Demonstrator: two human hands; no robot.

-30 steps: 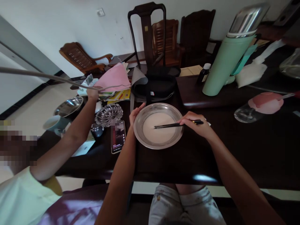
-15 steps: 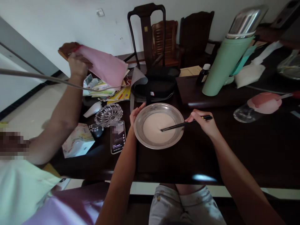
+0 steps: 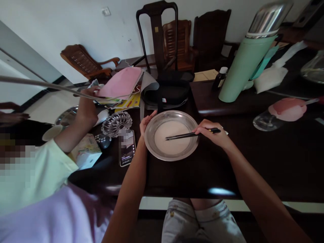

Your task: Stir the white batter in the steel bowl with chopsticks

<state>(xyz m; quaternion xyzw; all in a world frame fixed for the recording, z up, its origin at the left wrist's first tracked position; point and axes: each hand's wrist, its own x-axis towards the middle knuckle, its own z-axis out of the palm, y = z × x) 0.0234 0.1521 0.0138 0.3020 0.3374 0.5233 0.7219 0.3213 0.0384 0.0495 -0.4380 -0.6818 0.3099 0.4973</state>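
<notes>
A round metal bowl stands on the dark table, holding a pale, milky batter-like mixture. My left hand grips the bowl's left rim, fingers around its outer side. In my right hand is a pair of black chopsticks, pinched near the upper end above the bowl's right rim. Their tips lie in the mixture, left of its middle. To the left of the bowl lies a phone with its screen lit.
At left, a co-worker's hand touches a pink cloth over papers. Nearby are a glass dish and a tissue box. A green thermos stands back right; a pink-lidded clear container lies to the right.
My right hand has moved slightly left, carrying the chopstick tips left through the mixture. My left hand stays at the rim. The co-worker's arm has lowered the pink cloth onto the papers.
</notes>
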